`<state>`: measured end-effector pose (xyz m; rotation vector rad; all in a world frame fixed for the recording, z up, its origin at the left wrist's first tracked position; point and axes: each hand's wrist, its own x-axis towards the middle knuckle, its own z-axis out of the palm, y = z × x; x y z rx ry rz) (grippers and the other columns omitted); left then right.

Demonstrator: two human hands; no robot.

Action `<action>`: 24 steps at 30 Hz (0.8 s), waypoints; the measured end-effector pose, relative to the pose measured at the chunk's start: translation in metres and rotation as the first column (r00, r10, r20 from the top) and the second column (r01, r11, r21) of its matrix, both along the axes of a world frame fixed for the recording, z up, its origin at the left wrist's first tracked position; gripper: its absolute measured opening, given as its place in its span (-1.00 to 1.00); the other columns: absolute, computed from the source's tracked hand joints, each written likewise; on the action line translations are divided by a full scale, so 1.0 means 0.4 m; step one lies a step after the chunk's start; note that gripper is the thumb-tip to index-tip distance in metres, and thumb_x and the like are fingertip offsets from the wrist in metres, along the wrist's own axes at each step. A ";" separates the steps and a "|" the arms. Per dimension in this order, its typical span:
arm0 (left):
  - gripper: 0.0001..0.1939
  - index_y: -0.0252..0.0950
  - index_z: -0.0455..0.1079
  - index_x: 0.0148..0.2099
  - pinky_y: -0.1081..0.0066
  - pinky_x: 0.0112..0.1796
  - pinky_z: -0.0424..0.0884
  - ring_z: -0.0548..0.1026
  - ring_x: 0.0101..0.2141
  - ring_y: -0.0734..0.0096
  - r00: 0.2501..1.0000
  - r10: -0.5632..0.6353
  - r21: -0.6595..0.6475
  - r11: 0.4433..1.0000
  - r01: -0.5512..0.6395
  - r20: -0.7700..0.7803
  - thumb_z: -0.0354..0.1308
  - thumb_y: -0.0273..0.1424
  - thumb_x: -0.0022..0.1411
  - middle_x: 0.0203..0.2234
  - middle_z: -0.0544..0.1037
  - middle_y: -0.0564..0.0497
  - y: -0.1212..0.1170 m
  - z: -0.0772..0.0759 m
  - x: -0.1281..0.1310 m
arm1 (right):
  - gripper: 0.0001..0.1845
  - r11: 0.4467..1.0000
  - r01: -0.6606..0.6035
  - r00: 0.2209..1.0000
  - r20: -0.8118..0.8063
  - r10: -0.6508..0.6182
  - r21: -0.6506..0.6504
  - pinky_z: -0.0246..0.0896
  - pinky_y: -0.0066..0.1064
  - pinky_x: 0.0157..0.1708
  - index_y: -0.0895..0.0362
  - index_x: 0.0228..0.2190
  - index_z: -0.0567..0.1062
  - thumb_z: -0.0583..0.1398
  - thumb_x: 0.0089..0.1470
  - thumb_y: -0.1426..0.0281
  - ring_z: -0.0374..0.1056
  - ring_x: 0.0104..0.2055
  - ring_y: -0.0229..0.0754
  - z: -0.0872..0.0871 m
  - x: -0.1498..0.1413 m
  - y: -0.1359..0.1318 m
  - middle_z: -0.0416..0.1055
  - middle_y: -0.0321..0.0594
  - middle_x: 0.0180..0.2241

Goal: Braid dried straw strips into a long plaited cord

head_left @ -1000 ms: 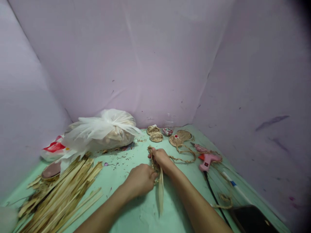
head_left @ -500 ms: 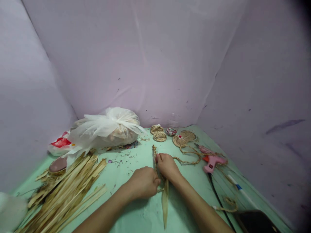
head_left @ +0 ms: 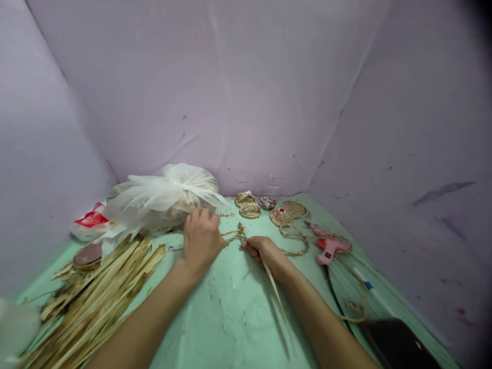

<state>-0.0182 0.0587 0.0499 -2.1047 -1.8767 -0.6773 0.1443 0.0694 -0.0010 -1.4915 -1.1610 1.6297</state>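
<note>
A thin braided cord of dried plant fibre lies between my two hands. My left hand is closed on one side of the cord, its fingertips hidden behind the knuckles. My right hand pinches the other side just below the knotted part. From under it a long pale leaf strip trails toward me over the table. Beyond my right hand, a loose loop of braided cord curves across to a pink glue gun.
Dried leaf strips spread at left, near a tied white plastic bag and an oval pinkish object. Coiled fibre pieces, a beaded item and a larger woven piece lie at the back. A phone rests front right.
My left hand has moved up and left, away from my right hand, drawing cord out sideways. My right hand has stayed nearly in place. The leaf strip under it has swung right.
</note>
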 end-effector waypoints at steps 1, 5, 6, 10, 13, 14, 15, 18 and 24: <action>-0.76 -0.32 0.41 -0.32 0.32 -0.23 0.18 0.32 -0.22 0.22 0.994 -0.048 0.007 0.999 0.047 0.100 -0.07 -0.49 0.03 -0.36 0.43 -0.14 -0.011 -0.011 0.031 | -0.81 1.000 -0.019 0.999 -0.043 0.019 0.000 -0.31 -0.55 -0.77 0.20 -0.51 0.36 -0.02 -0.08 0.42 -0.15 -0.79 -0.45 -0.002 0.002 0.000 0.01 -0.45 -0.77; -0.77 -0.33 0.39 -0.53 0.49 -0.52 0.18 0.33 -0.57 0.46 0.798 0.020 -0.400 0.873 0.280 0.602 -0.03 -0.37 0.01 -0.65 0.41 0.00 -0.009 -0.078 0.101 | -0.84 0.992 -0.106 0.974 -0.205 0.092 -0.060 0.01 -0.59 -0.67 0.20 -0.48 0.36 0.00 -0.05 0.44 0.19 -0.67 -0.39 -0.009 0.017 0.000 0.30 -0.28 -0.65; -0.75 -0.34 0.36 -0.58 0.50 -0.57 0.14 0.29 -0.63 0.50 0.751 0.088 -0.463 0.832 0.306 0.654 -0.02 -0.33 0.01 -0.71 0.38 0.02 0.000 -0.097 0.104 | -0.84 0.989 -0.129 0.970 -0.219 0.110 -0.074 0.05 -0.58 -0.65 0.20 -0.47 0.36 0.00 -0.03 0.45 0.24 -0.64 -0.37 -0.009 0.020 0.000 0.33 -0.25 -0.61; -0.64 -0.36 0.33 -0.61 0.52 -0.63 0.07 0.19 -0.71 0.59 0.611 0.116 -0.453 0.780 0.432 0.783 -0.03 -0.20 0.01 -0.75 0.36 0.04 0.026 -0.142 0.090 | -0.81 0.979 -0.195 0.960 -0.215 0.178 -0.057 0.17 -0.54 -0.60 0.19 -0.40 0.40 0.00 0.01 0.47 0.28 -0.60 -0.36 0.002 0.021 -0.001 0.37 -0.24 -0.57; -0.70 -0.37 0.31 -0.65 0.53 -0.63 0.05 0.16 -0.71 0.61 0.561 0.111 -0.436 0.757 0.487 0.820 0.07 -0.24 -0.07 -0.78 0.32 0.07 0.024 -0.135 0.087 | -0.80 0.978 -0.205 0.964 -0.182 0.195 -0.037 0.19 -0.53 -0.61 0.18 -0.37 0.42 0.01 -0.01 0.52 0.27 -0.63 -0.38 0.009 0.014 -0.001 0.37 -0.26 -0.56; -0.76 -0.37 0.31 -0.66 0.53 -0.63 0.04 0.15 -0.71 0.61 0.546 0.134 -0.444 0.751 0.489 0.827 0.10 -0.30 -0.11 -0.79 0.30 0.08 0.022 -0.129 0.088 | -0.79 0.978 -0.205 0.964 -0.178 0.197 -0.032 0.19 -0.54 -0.62 0.18 -0.36 0.42 0.01 -0.02 0.54 0.26 -0.64 -0.39 0.010 0.011 -0.001 0.36 -0.27 -0.57; -0.81 -0.37 0.30 -0.67 0.53 -0.64 0.03 0.14 -0.72 0.62 0.528 0.165 -0.456 0.745 0.487 0.833 0.11 -0.37 -0.14 -0.80 0.29 0.10 0.021 -0.123 0.090 | -0.77 0.978 -0.207 0.964 -0.179 0.198 -0.030 0.17 -0.55 -0.63 0.18 -0.36 0.42 0.01 -0.02 0.56 0.25 -0.66 -0.39 0.010 0.008 -0.001 0.36 -0.28 -0.58; -0.89 -0.37 0.28 -0.68 0.55 -0.68 -0.03 0.08 -0.76 0.66 0.497 0.247 -0.508 0.699 0.503 0.832 0.05 -0.51 -0.18 -0.84 0.24 0.13 0.020 -0.109 0.092 | -0.76 0.977 -0.211 0.965 -0.165 0.205 -0.018 0.12 -0.58 -0.67 0.19 -0.38 0.42 0.01 -0.05 0.61 0.23 -0.69 -0.40 0.010 0.001 -0.001 0.33 -0.32 -0.64; -0.89 -0.38 0.29 -0.60 0.56 -0.75 -0.12 0.07 -0.81 0.67 0.517 0.309 -0.583 0.611 0.535 0.798 0.04 -0.46 -0.10 -0.83 0.28 0.11 0.027 -0.102 0.084 | -0.85 0.988 -0.137 0.989 0.067 0.133 0.063 0.06 -0.60 -0.70 0.23 -0.62 0.39 0.07 -0.15 0.62 0.17 -0.71 -0.42 0.001 0.000 0.007 0.32 -0.31 -0.69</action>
